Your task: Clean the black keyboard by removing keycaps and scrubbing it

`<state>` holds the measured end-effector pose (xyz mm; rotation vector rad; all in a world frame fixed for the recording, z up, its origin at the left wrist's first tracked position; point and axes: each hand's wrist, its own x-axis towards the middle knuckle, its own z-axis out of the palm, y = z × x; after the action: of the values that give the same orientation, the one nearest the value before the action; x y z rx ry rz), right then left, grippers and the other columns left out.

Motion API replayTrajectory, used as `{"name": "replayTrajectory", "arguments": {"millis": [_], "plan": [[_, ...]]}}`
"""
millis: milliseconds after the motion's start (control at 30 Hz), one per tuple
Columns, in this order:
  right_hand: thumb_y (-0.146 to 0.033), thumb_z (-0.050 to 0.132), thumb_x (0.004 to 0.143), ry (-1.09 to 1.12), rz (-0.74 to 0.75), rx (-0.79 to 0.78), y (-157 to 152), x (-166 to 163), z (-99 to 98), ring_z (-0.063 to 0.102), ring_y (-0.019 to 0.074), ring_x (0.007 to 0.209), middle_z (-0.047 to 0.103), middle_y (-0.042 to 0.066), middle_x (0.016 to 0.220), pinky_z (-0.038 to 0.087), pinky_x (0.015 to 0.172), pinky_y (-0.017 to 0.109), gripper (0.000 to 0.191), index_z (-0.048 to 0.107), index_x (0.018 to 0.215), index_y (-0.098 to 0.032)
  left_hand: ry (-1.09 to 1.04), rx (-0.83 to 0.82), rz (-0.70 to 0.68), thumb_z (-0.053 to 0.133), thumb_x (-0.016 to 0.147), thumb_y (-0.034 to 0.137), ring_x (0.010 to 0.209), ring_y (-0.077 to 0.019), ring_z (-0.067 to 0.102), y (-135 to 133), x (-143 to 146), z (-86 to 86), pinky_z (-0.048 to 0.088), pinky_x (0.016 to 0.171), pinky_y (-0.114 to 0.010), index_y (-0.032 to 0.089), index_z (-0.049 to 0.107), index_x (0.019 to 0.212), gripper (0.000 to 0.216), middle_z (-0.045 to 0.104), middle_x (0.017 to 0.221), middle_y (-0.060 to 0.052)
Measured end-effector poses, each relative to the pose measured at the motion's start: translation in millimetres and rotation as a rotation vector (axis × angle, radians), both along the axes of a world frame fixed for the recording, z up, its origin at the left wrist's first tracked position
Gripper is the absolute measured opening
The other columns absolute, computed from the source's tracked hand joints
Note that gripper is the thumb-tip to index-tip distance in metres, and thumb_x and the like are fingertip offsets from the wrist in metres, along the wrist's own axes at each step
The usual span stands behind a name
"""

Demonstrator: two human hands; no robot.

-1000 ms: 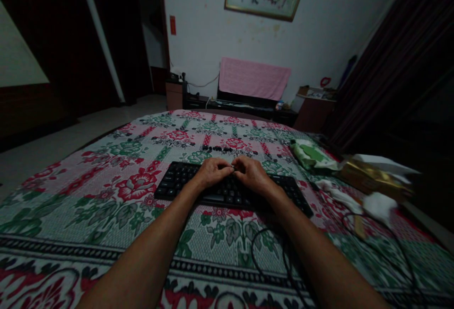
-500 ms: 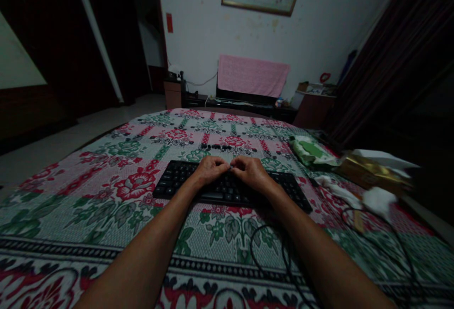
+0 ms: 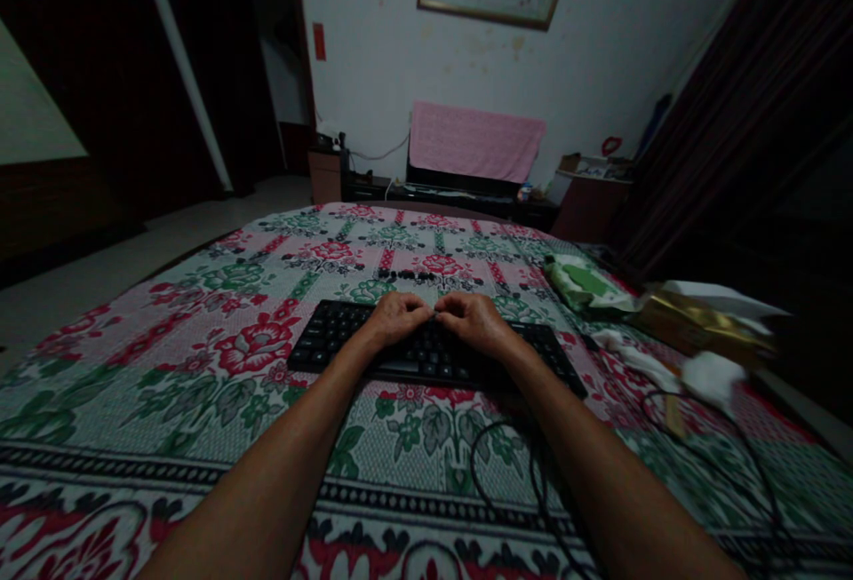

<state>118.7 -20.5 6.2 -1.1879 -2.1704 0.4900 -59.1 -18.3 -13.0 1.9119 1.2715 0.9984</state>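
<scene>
A black keyboard (image 3: 320,345) lies flat on a flowered cloth (image 3: 253,345), spanning the middle of the view. Over its centre, my left hand (image 3: 400,315) has its thumb and fingers pinched together. My right hand (image 3: 470,318) is pinched the same way just beside it, the fingertips of both nearly meeting above the upper keys. Something small and dark seems to sit between the fingertips, too small to name. Past the hands, a short row of small black pieces (image 3: 410,275), which look like keycaps, lies on the cloth.
Right of the keyboard are a green tissue pack (image 3: 586,285), a golden box (image 3: 699,322), crumpled white tissue (image 3: 713,377) and a brush-like wooden handle (image 3: 674,417). A black cable (image 3: 476,464) loops near my right forearm. A pink towel (image 3: 476,143) hangs at the far wall.
My right hand has shifted very slightly at the fingertips. The keyboard, left hand and the row of small black pieces look the same.
</scene>
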Motion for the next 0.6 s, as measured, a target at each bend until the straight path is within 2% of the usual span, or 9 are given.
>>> {"name": "replayTrajectory", "arguments": {"millis": [167, 267, 400, 600], "plan": [[-0.023, 0.059, 0.071, 0.069, -0.161, -0.003, 12.2, 18.3, 1.3, 0.062, 0.0143, 0.071, 0.069, 0.002, 0.077, 0.045, 0.066, 0.024, 0.014, 0.066, 0.082, -0.016, 0.001, 0.012, 0.031, 0.053, 0.071, 0.036, 0.073, -0.0159, 0.061, 1.0, 0.7, 0.6, 0.045, 0.067, -0.024, 0.015, 0.072, 0.080, 0.030, 0.070, 0.077, -0.001], [-0.025, 0.061, 0.071, 0.075, -0.269, -0.023, 17.5, 28.9, 0.6, 0.061, 0.0144, 0.070, 0.069, 0.003, 0.077, 0.045, 0.066, 0.025, 0.015, 0.067, 0.081, -0.017, 0.022, 0.010, 0.051, 0.054, 0.070, 0.035, 0.073, -0.0162, 0.061, 3.2, 0.5, -2.4, 0.045, 0.067, -0.024, 0.015, 0.072, 0.081, 0.029, 0.071, 0.077, -0.002], [-0.023, 0.062, 0.070, 0.036, -0.244, -0.030, 17.7, 28.0, -2.6, 0.061, 0.0141, 0.070, 0.069, 0.002, 0.077, 0.045, 0.066, 0.024, 0.013, 0.068, 0.079, -0.017, 0.021, 0.034, 0.051, 0.054, 0.071, 0.034, 0.071, -0.0154, 0.061, 4.7, 0.5, -6.0, 0.045, 0.065, -0.023, 0.015, 0.073, 0.081, 0.028, 0.071, 0.076, -0.002], [-0.024, 0.066, 0.068, -0.061, -0.204, 0.039, 16.0, 14.7, -6.4, 0.060, 0.0168, 0.082, 0.068, 0.004, 0.086, 0.044, 0.075, 0.027, 0.014, 0.069, 0.079, -0.018, 0.029, 0.046, 0.058, 0.054, 0.071, 0.032, 0.070, -0.0151, 0.061, 4.2, 1.0, -5.3, 0.046, 0.064, -0.023, 0.016, 0.073, 0.080, 0.027, 0.071, 0.075, -0.002]]}}
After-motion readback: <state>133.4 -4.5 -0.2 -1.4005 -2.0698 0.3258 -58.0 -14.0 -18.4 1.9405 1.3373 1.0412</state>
